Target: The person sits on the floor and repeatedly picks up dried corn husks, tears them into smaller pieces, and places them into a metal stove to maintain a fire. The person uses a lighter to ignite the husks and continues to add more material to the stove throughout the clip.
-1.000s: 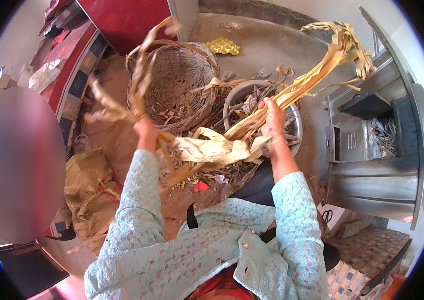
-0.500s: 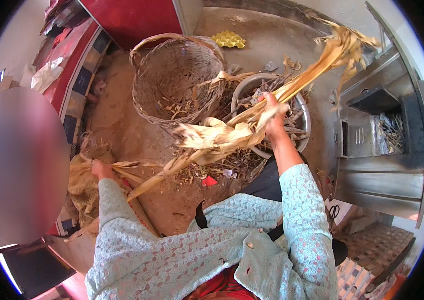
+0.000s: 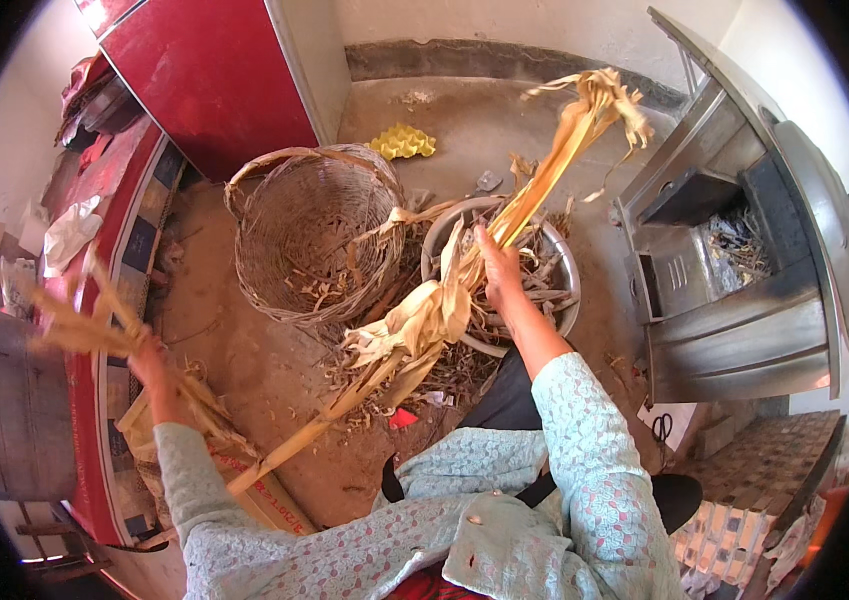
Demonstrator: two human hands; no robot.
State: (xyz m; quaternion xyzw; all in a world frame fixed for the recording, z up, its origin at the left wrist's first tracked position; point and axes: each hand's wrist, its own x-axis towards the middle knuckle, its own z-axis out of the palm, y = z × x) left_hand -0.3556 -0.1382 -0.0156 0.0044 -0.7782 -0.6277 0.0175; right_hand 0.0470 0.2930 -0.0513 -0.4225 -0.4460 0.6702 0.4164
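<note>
My right hand [image 3: 499,268] grips a long dried corn stalk [image 3: 414,340] wrapped in pale, papery leaves. Its yellow leafy end rises to the upper right, while the bare end slants down toward my left forearm. Over on the left, my left hand [image 3: 152,368] is closed round a second dried corn stalk [image 3: 199,405], whose upper end is smeared by motion. Below my right hand stands a round metal basin [image 3: 572,285] of twigs and broken stalks. A wicker basket [image 3: 274,270] with dry scraps inside is just left of the basin.
A metal stove [image 3: 734,345] with an open firebox of twigs stands at the right. Red cabinets [image 3: 199,75] line the left and back. Near the far wall lies a yellow egg tray [image 3: 404,141]. Scissors [image 3: 661,428] and bricks [image 3: 779,455] are at the lower right.
My left hand has lifted the second stalk from beside the sack, swinging its end up and left. The right hand's stalk now stands steeper. The view has shifted, showing more of the far wall.
</note>
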